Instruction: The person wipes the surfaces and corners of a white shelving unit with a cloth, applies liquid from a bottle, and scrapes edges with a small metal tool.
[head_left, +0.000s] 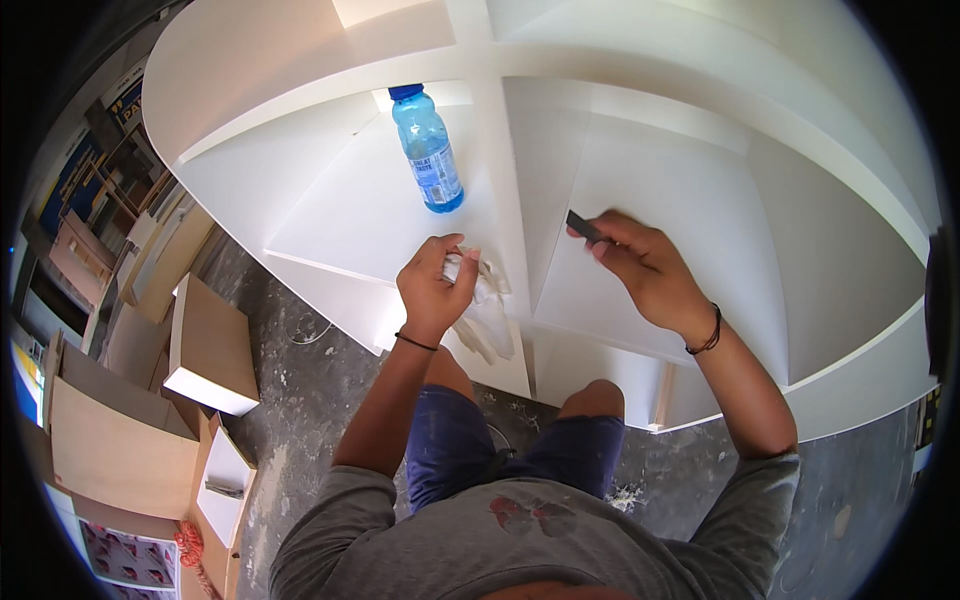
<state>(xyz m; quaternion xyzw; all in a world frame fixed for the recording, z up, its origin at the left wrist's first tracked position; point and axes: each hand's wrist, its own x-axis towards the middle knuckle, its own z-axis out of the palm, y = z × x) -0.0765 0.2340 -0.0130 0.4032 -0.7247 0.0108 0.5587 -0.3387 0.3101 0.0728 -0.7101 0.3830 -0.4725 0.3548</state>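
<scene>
Rough grey concrete floor (300, 390) spreads beneath a smooth white laminate shelving unit (700, 210) with square compartments. Squatting before it, the person's left hand (432, 285) is clenched round a crumpled white cloth (487, 300) at the central divider's edge. Their right hand (645, 262) pinches a small flat dark scraper (583, 226) against the right compartment's panel. A blue-tinted plastic water bottle (426, 148) stands in the left compartment. Plywood offcuts (120, 440) lie nearby.

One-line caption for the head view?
Left hand grips a white rag, right hand a dark scraper, at a white shelf unit.
</scene>
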